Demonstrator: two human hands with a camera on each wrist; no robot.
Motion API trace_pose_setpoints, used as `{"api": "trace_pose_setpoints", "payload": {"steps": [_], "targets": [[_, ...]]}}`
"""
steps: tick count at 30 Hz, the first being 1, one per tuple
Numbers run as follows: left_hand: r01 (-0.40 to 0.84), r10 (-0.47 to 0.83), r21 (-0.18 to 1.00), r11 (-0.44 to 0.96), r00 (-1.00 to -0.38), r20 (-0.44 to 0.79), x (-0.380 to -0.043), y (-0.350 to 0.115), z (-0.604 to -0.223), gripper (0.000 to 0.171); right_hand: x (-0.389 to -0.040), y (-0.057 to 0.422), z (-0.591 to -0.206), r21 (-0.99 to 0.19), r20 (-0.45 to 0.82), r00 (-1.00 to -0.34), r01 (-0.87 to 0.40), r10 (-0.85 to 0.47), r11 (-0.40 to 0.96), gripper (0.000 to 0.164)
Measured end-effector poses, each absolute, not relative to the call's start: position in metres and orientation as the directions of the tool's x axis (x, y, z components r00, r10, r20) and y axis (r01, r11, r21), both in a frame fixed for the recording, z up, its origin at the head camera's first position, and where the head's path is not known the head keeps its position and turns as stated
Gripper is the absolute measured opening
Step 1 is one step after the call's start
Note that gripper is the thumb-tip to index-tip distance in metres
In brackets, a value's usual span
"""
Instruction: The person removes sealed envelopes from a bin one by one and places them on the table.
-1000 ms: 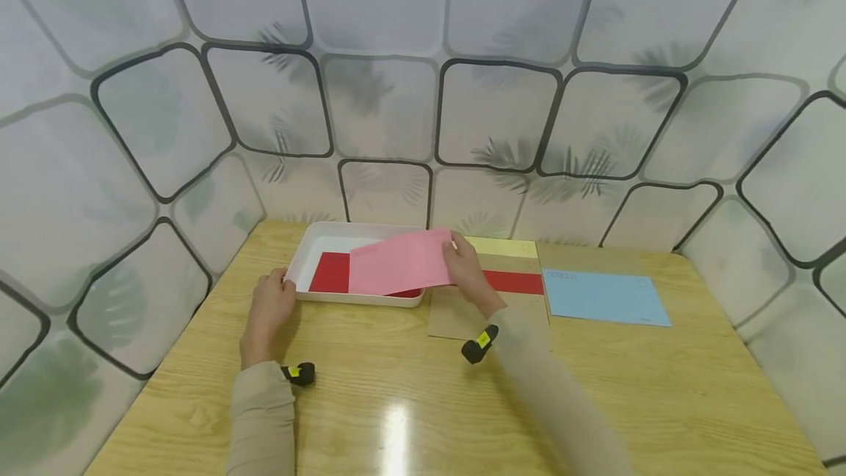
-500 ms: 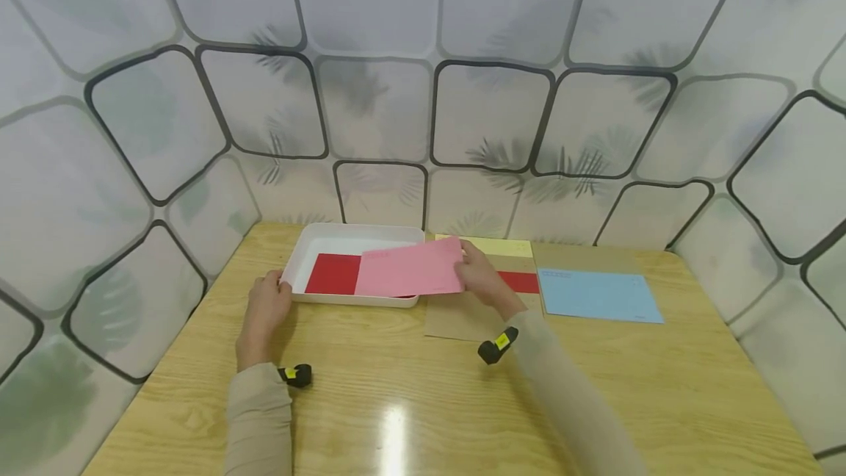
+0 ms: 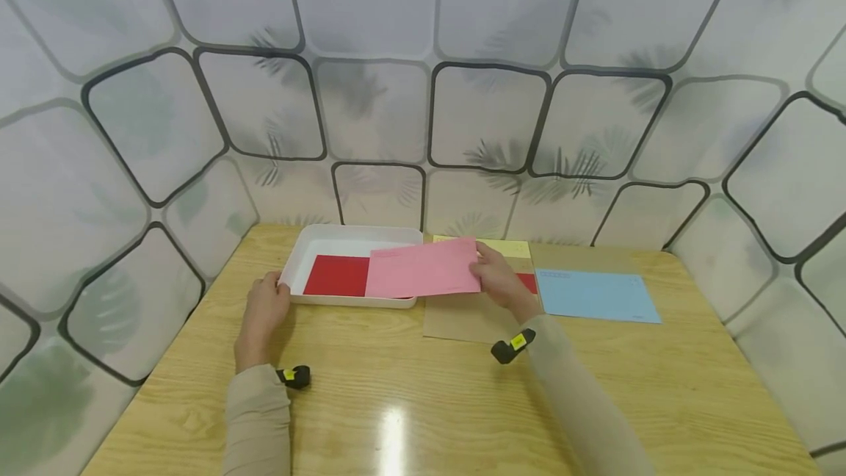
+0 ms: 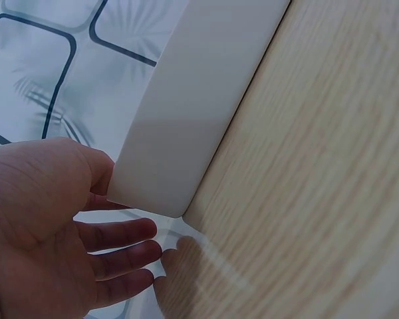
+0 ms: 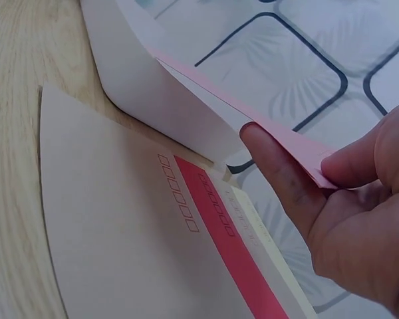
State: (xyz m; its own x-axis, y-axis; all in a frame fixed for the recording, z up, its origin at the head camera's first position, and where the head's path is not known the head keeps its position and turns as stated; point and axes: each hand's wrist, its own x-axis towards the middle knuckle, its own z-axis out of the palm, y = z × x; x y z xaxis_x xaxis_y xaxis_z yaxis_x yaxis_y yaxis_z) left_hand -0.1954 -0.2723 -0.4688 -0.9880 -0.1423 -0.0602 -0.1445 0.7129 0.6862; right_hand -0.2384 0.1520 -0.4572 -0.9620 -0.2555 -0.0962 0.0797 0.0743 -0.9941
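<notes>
Pink envelope [image 3: 423, 268] in the fingers: a right hand [image 3: 501, 278] pinches its right end between thumb and fingers above a wooden table [image 3: 330, 402]. Its long axis runs from left to right, the far left end reaching back over a white tray [image 3: 353, 302] and covering part of a red sheet [image 3: 335, 275] inside. Nearly half of it juts out past the tray's right wall (whether its underside touches that wall or the sheet cannot be told). From the gripping fingers, then, the envelope and the tray both lie to the left, while a brown envelope [image 3: 463, 318], overlapped with red and yellow [image 3: 518, 248] ones, lies below and a blue one [image 3: 595, 296] farther right. At the tray's near left corner, well apart from the pink paper, a left hand [image 3: 263, 314] touches the wall, its lower fingers extended; whether it pinches there is unclear.
</notes>
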Motion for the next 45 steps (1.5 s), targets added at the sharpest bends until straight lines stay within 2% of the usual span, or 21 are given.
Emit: {"api": "trace_pose_setpoints", "payload": {"steps": [7, 18, 32, 45], "targets": [[-0.144, -0.141, 0.686, 0.713, -0.988, -0.06, -0.195, -0.272, -0.47, 0.051, -0.237, 0.169, -0.459, -0.996, -0.091, -0.963, 0.083, -0.255, 0.043, 0.062], [-0.139, -0.149, 0.68, 0.72, -0.988, -0.044, -0.196, -0.272, -0.47, 0.051, -0.22, 0.203, -0.459, -0.995, -0.069, -0.971, 0.052, -0.231, 0.079, 0.059], [-0.134, -0.153, 0.671, 0.729, -0.988, -0.032, -0.195, -0.27, -0.471, 0.05, -0.194, 0.244, -0.469, -1.0, 0.018, -0.988, -0.014, -0.153, -0.026, 0.056], [-0.144, -0.152, 0.66, 0.737, -0.987, -0.047, -0.194, -0.269, -0.471, 0.05, -0.183, 0.268, -0.473, -0.998, -0.047, -0.998, 0.045, -0.042, 0.043, 0.059]]}}
